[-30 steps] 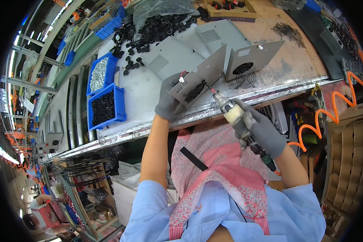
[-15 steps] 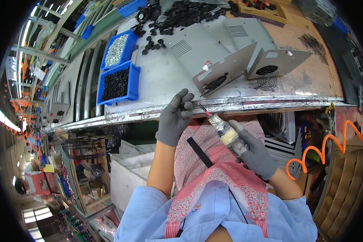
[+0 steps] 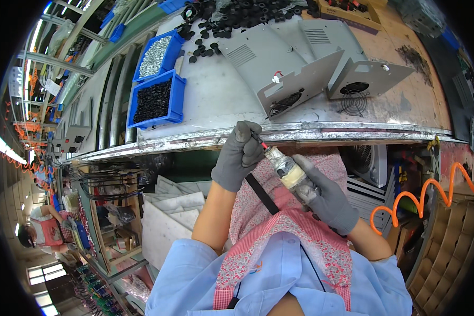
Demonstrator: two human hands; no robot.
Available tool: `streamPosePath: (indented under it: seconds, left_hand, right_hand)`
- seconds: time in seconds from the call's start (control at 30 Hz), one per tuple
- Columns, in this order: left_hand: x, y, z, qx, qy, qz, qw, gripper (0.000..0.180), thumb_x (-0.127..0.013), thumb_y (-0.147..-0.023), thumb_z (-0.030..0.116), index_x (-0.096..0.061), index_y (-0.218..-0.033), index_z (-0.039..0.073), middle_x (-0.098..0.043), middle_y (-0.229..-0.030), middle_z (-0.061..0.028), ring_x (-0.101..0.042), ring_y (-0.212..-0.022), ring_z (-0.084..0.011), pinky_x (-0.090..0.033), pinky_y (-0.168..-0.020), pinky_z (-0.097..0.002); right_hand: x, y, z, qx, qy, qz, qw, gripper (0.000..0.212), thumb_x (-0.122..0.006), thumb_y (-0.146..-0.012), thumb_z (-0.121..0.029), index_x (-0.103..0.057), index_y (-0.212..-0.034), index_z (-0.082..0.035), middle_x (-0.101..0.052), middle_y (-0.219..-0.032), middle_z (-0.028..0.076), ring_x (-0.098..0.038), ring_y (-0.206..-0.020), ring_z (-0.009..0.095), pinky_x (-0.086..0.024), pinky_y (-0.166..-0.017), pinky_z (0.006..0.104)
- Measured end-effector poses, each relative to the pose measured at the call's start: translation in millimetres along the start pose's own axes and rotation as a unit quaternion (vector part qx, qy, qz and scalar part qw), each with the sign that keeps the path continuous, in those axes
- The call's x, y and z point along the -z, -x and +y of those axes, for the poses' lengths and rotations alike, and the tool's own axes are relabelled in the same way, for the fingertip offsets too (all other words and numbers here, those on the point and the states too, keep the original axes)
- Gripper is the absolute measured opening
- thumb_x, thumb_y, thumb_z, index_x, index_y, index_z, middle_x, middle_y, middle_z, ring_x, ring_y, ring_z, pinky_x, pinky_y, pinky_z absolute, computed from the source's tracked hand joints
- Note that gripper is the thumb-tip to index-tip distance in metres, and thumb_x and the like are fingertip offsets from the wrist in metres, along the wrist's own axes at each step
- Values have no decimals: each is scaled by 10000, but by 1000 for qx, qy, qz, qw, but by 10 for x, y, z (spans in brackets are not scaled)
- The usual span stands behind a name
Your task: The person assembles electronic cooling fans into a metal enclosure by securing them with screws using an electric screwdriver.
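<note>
My right hand [image 3: 331, 203], in a grey glove, is wrapped round a power screwdriver [image 3: 288, 171] bound in clear and yellowish tape. Its thin bit points up and to the left. The gloved fingers of my left hand [image 3: 238, 160] are closed at the bit's tip; whatever small thing they pinch is hidden. Just beyond the hands, on the bench, stands a bent grey metal panel [image 3: 300, 84] with a round fan opening and a short red-and-white connector. A second grey panel [image 3: 371, 79] stands to its right, a wire fan guard [image 3: 354, 104] by its base.
At the left of the bench are a blue bin of black screws [image 3: 181, 100] and a blue bin of silvery parts [image 3: 171, 58]. Black round pieces [image 3: 237, 18] lie heaped at the back. A coiled orange hose [image 3: 426, 184] hangs at right. A metal edge [image 3: 195, 138] borders the bench.
My left hand has come to the screwdriver's bit and closed its fingers there. The screwdriver in my right hand has shifted slightly left.
</note>
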State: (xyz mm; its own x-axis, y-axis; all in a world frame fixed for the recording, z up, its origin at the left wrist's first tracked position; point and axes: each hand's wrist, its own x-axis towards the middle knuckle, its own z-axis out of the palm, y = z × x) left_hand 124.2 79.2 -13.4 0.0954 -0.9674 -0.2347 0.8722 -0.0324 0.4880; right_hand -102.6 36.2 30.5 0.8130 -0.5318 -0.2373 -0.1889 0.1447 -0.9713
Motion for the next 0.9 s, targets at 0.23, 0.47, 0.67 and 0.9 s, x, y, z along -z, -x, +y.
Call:
streamPosePath:
  seconds: [0.23,0.47,0.67,0.9]
  left_hand:
    - [-50,-33,0,-38,-96,29,994,370,-467,-898,434,-577,-905,81,-304,-467,56,-254,-359,-42,-191,-314,-187]
    - [-81,-52,2,-60,-127,17,990,382,-500,-883,443,-567,-886,66,-306,-463,54,-261,-360,-44,-191,-323,-188]
    - [-175,-15,90,-109,-355,75,925,491,-678,-750,462,-558,-885,5,-392,-492,30,-293,-377,-49,-196,-356,-199]
    - [-134,-24,80,-20,-185,15,982,543,-680,-753,452,-547,-1009,-8,-350,-484,43,-286,-387,-55,-231,-380,-199]
  right_hand:
    - [10,25,-50,-58,-70,-19,996,555,-480,-916,-192,-256,-1412,-82,-580,-882,42,-467,-631,55,-426,-600,204]
    - [1,26,84,-20,-98,-3,995,555,-481,-918,-233,-264,-1411,-99,-553,-815,25,-472,-608,49,-421,-571,201]
    - [33,26,68,-49,-107,-14,993,568,-476,-919,-299,-266,-1411,-105,-558,-858,38,-497,-593,58,-432,-564,205]
    - [66,83,-21,-6,-120,-1,993,608,-471,-918,-335,-237,-1418,-79,-546,-978,46,-495,-719,54,-439,-641,202]
